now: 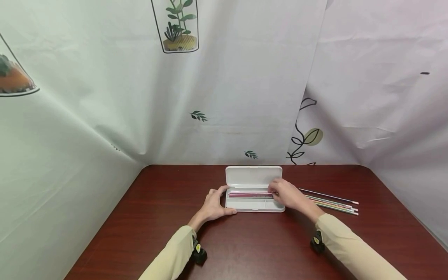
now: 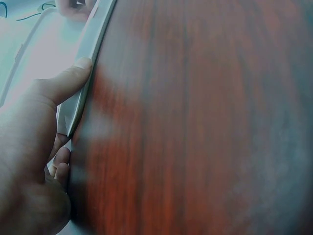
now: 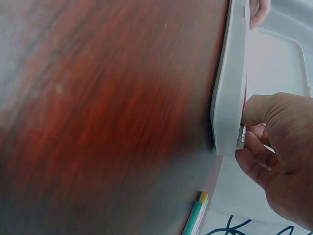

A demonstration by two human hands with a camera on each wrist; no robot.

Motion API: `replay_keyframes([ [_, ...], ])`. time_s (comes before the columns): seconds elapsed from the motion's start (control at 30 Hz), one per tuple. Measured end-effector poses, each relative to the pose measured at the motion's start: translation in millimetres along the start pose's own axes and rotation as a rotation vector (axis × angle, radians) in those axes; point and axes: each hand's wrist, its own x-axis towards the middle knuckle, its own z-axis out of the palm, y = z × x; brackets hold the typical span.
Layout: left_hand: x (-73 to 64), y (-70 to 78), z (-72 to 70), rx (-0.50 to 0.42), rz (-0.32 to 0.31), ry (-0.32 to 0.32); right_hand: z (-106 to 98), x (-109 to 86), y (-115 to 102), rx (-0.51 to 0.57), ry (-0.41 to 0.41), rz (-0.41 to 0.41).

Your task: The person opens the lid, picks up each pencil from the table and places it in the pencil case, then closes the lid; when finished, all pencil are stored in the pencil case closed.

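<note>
A white pencil case [image 1: 245, 204] lies on the table with its lid [image 1: 253, 177] raised at the back. My left hand [image 1: 212, 206] grips its left end, thumb on the front edge and forefinger at the back corner. In the left wrist view the thumb [image 2: 73, 81] presses the case's front wall. At the case's right end, my right hand [image 1: 285, 192] pinches a red pencil [image 1: 257, 193] low over the tray. Its metal end [image 3: 241, 137] shows between thumb and fingers in the right wrist view. Other reddish pencils lie lengthwise inside, partly hidden by this hand.
Several pastel pencils [image 1: 336, 205] lie on the table right of the case, partly behind the right forearm. A dark blue pencil [image 1: 327, 195] lies apart behind them. The brown table [image 1: 252, 245] meets a white printed curtain [image 1: 224, 136] at the back.
</note>
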Motion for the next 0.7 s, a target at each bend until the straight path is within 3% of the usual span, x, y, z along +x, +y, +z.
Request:
replay_keyframes([
  [0.2,0.5,-0.9,1.0,0.002,0.013,0.007,2.1,0.2,-1.2,0.0,0.005,-0.01],
  [0.37,0.7,-1.3,1.6,0.001,0.015,0.005,-5.5,-7.3,-0.7,0.007,0.033,0.03],
  [0.5,0.6,-0.9,0.3,-0.001,0.01,0.005,-20.7,-25.0,9.0,0.004,0.096,0.064],
  [0.7,0.6,-1.8,-0.3,-0.005,0.004,0.001,-47.2,-68.2,32.5,-0.025,0.151,0.11],
])
